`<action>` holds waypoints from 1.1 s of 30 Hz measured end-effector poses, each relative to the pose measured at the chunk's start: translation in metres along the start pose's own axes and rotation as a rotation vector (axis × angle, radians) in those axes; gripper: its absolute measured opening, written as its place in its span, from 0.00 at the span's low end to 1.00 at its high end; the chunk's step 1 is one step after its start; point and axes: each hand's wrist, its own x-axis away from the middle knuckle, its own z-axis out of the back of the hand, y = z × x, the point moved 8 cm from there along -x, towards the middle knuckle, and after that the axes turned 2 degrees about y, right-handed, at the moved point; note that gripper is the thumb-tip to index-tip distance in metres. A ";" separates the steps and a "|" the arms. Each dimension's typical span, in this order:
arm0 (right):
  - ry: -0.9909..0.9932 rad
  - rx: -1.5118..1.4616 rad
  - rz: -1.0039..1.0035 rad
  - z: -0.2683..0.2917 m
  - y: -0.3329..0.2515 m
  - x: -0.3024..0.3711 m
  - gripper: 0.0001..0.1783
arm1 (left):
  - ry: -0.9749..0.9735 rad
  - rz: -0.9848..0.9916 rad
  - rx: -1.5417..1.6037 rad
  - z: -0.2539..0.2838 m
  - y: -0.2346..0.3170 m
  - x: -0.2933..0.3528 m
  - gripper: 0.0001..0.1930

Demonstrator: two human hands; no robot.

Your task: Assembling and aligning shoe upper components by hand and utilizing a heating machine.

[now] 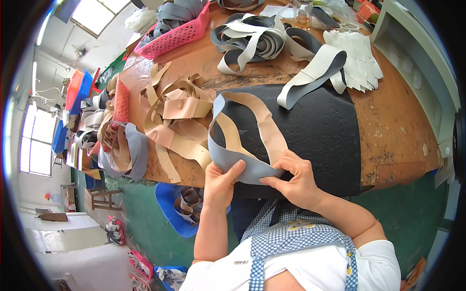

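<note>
A wide strip (252, 170), grey-blue on one face and beige on the other, stretches between my two hands near the table's front edge. Its length curves up and back in a loop over the black mat (315, 131). My left hand (221, 183) grips the strip from the left, thumb on the grey-blue face. From the right, my right hand (297, 178) pinches it between thumb and fingers. Just left of the loop lies a tangled heap of beige and pink strips (187, 106). A white-and-grey strip (315, 70) reaches onto the mat's far edge.
Coiled white-and-grey strips (252, 39) and a stack of white pieces (354, 60) lie farther back. A pink basket (182, 36) of grey strips stands at the back left. Below the table sits a blue tub (170, 208). A pale green frame (417, 63) borders the right side.
</note>
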 end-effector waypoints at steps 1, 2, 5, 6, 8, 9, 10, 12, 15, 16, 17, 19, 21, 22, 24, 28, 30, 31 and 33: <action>0.003 0.006 0.006 0.001 0.000 0.000 0.11 | 0.004 0.000 -0.004 0.000 0.000 0.000 0.11; 0.004 0.007 0.006 0.002 0.000 0.000 0.11 | 0.003 0.000 -0.004 -0.002 0.000 0.000 0.11; -0.061 0.018 0.001 0.003 0.002 -0.004 0.11 | 0.005 -0.027 0.020 -0.003 0.000 -0.002 0.10; -0.119 0.084 -0.007 0.001 0.004 -0.005 0.11 | 0.004 -0.060 -0.026 -0.003 0.002 -0.001 0.11; -0.178 0.150 -0.014 0.000 0.001 -0.009 0.12 | 0.004 -0.093 -0.071 -0.006 0.002 0.001 0.11; -0.122 0.236 0.105 0.005 -0.016 -0.013 0.12 | 0.004 -0.097 -0.103 -0.009 -0.002 0.004 0.11; -0.066 0.320 0.225 0.008 -0.030 -0.015 0.12 | 0.004 -0.100 -0.134 -0.011 -0.004 0.007 0.12; -0.091 0.304 0.187 0.009 -0.026 -0.019 0.11 | 0.004 -0.146 -0.189 -0.019 -0.002 0.011 0.12; -0.114 0.270 0.144 0.009 -0.020 -0.016 0.10 | 0.022 -0.149 -0.204 -0.020 0.001 0.014 0.12; -0.116 0.249 0.140 0.010 -0.017 -0.015 0.11 | 0.041 -0.135 -0.171 -0.021 0.003 0.012 0.12; -0.119 0.249 0.139 0.010 -0.014 -0.014 0.11 | 0.059 -0.122 -0.137 -0.020 0.004 0.011 0.12; -0.128 0.252 0.134 0.010 -0.010 -0.010 0.10 | 0.018 -0.082 -0.126 -0.014 0.002 0.008 0.13; -0.122 0.249 0.119 0.010 -0.013 -0.010 0.09 | -0.013 -0.052 -0.126 -0.014 -0.001 0.008 0.13; -0.114 0.248 0.108 0.010 -0.014 -0.011 0.09 | -0.014 -0.050 -0.128 -0.014 -0.002 0.009 0.13; -0.131 0.227 0.081 0.009 -0.011 -0.013 0.09 | -0.050 -0.024 -0.125 -0.018 -0.006 0.011 0.12; -0.150 0.223 0.094 0.008 -0.011 -0.012 0.08 | -0.023 -0.023 -0.139 -0.017 -0.008 0.009 0.12; -0.140 0.209 0.097 0.009 -0.010 -0.008 0.07 | 0.027 0.052 -0.011 -0.012 -0.008 0.006 0.12; -0.130 0.197 0.102 0.010 -0.010 -0.007 0.07 | 0.027 0.053 -0.012 -0.011 -0.008 0.006 0.12; -0.158 0.067 -0.078 0.010 -0.002 -0.006 0.07 | -0.005 0.057 -0.009 -0.013 -0.008 0.006 0.12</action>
